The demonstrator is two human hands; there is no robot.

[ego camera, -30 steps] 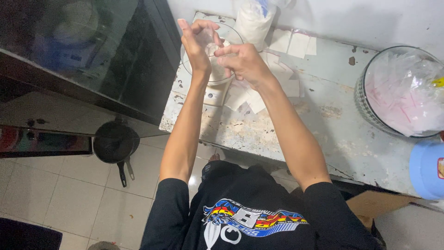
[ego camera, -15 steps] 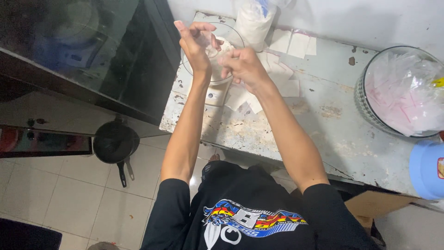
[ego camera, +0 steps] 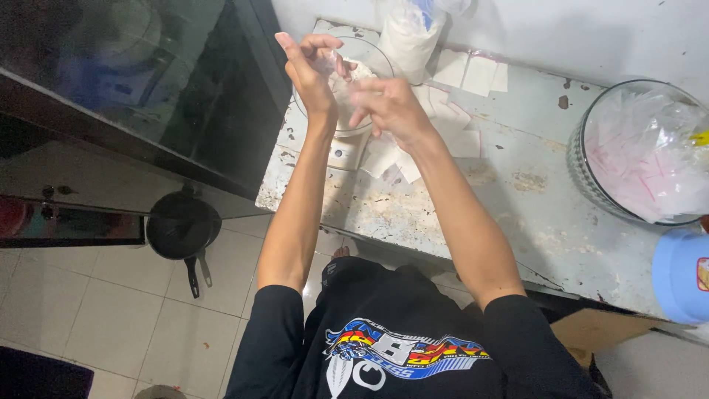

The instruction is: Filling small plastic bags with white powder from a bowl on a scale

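Observation:
My left hand (ego camera: 310, 74) is raised above a round glass bowl (ego camera: 369, 52) that holds something white. Its fingers pinch a small clear plastic bag (ego camera: 334, 65). My right hand (ego camera: 391, 109) is right beside it, and its fingertips grip the same bag from the right. Both hands hover over the back left corner of a worn white counter (ego camera: 502, 192). Behind the bowl stands a large plastic bag of white powder (ego camera: 408, 33). What is inside the small bag is too blurred to tell.
Several flat small zip bags (ego camera: 461, 74) lie on the counter near the hands. A big glass bowl (ego camera: 591, 125) of clear bags sits at the right, with a blue lidded container (ego camera: 683, 277) below it. A dark glass cabinet (ego camera: 148, 81) stands at the left, a black pan (ego camera: 181, 225) on the tiled floor.
Both hands stay together over the glass bowl, working the small bag. My right hand has dropped slightly, and my left hand's fingers have curled over the bag.

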